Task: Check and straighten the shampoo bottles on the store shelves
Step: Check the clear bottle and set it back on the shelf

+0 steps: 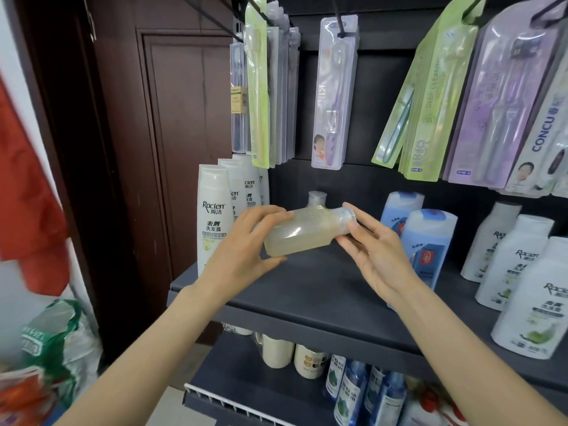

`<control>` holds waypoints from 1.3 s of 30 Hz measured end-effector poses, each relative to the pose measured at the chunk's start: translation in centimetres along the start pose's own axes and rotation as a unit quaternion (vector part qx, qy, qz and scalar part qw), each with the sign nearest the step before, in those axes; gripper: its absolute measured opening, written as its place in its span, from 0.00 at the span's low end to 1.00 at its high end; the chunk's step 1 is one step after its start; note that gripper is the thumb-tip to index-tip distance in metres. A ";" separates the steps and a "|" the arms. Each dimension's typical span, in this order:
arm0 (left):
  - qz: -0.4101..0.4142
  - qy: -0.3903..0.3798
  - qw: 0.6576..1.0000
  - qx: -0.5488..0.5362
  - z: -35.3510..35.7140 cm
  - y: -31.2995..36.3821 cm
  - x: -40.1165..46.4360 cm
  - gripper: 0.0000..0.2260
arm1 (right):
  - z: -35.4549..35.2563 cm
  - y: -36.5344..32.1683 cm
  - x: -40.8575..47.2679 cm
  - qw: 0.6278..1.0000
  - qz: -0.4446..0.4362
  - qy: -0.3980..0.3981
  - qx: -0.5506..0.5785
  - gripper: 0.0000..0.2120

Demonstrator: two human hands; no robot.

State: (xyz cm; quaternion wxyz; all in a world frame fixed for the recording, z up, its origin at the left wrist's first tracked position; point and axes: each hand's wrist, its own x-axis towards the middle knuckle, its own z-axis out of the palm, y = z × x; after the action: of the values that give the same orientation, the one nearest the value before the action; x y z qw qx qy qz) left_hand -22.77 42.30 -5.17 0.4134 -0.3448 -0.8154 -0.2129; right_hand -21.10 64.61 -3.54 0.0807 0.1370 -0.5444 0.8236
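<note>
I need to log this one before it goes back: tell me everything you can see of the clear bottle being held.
The clear bottle looks like see-through plastic, filled with pale yellowish liquid, with a translucent cap at its right end. It lies nearly horizontal, held in the air above the dark shelf. The left hand grips its base end; the right hand holds the cap end with its fingers. Label print is too faint to read.

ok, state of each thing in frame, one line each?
clear bottle: on its side, held above the shelf
left hand: grips its base
right hand: fingers at its cap end
second clear bottle: upright behind
white Raclen bottles: upright, in a row
blue bottles: upright
</note>
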 end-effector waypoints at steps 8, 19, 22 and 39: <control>-0.269 -0.074 0.908 -0.313 0.6 1.2 -0.2 0.17 | -0.1 -0.5 0.4 0.992 0.003 -0.009 -0.126 0.11; -0.463 -0.172 0.633 -0.596 1.2 1.2 1.1 0.17 | 1.3 -0.1 2.7 0.985 0.011 0.091 -0.144 0.12; -0.447 -0.162 0.696 -0.538 1.8 0.6 1.1 0.11 | 1.4 0.1 3.3 0.981 0.000 0.109 -0.158 0.12; -0.343 -0.064 0.868 -0.354 7.4 -2.7 3.0 0.22 | 1.0 4.3 8.4 0.959 -0.067 -0.043 -0.273 0.12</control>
State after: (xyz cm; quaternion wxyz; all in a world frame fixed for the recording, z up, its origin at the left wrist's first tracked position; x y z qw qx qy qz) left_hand -29.91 46.38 -7.11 0.1112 -0.1799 -0.7771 -0.5928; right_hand -30.14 61.85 -4.35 0.1470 0.1814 -0.7412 0.6294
